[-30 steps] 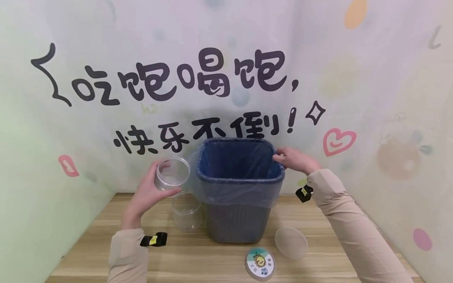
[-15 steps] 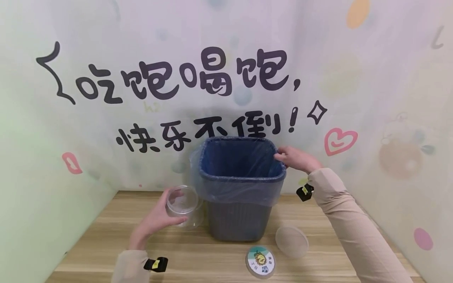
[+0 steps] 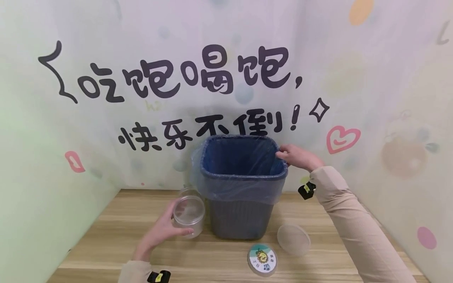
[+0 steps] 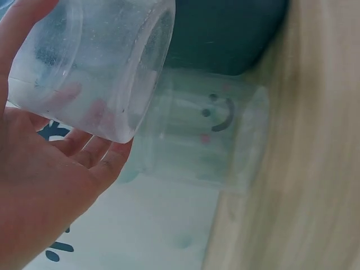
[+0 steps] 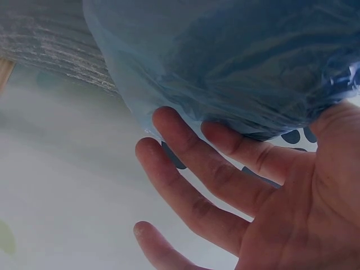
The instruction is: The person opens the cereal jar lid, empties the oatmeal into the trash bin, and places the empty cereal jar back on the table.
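Note:
My left hand grips a clear plastic jar, thumb on the near side and fingers round the far side. Behind it a second clear jar stands on the table, a smiling face visible through it in the left wrist view. To the right is a dark blue trash bin, lined with a translucent blue bag folded over its rim. My right hand holds the bin's right rim, thumb over the edge. Below the rim, its fingers spread loosely along the outside of the bag.
A round lid with a sunflower print lies in front of the bin on the wooden table. Beside it is a plain translucent lid. A wall with black lettering rises right behind the table.
My left hand has lowered the jar, bringing it right and nearer, from the bin's upper left to in front of the second jar. The right hand stays on the rim.

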A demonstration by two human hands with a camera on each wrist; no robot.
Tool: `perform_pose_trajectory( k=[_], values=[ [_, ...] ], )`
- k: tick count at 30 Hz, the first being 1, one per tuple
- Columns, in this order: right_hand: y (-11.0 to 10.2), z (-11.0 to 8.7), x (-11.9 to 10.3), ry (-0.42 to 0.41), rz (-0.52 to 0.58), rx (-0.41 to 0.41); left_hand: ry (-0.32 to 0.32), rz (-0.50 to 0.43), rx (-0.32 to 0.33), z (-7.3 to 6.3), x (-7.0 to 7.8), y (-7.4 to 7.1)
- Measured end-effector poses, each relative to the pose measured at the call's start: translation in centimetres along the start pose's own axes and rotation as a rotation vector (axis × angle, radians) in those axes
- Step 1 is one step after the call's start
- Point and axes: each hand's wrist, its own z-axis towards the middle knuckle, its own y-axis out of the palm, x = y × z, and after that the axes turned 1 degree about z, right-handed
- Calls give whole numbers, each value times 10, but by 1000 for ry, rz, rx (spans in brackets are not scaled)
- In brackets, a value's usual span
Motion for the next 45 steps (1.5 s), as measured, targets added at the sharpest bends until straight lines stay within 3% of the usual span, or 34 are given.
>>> perform_pose_trajectory(
  k=[11, 24, 30, 36, 45],
  values=[
    [3, -3, -5, 5, -6, 14, -17, -3, -142, -10, -19, 13],
    [7, -3, -6, 15, 4, 20, 11, 0, -229, -18, -31, 18],
    [8, -1, -5, 18, -9, 22, -11, -11, -252, -21, -29, 15],
    [13, -2, 5, -6, 9, 75, -61, -32, -255, -20, -20, 8],
    [20, -4, 16, 19, 109, 104, -9, 19, -219, -8, 8, -11]
  ],
)
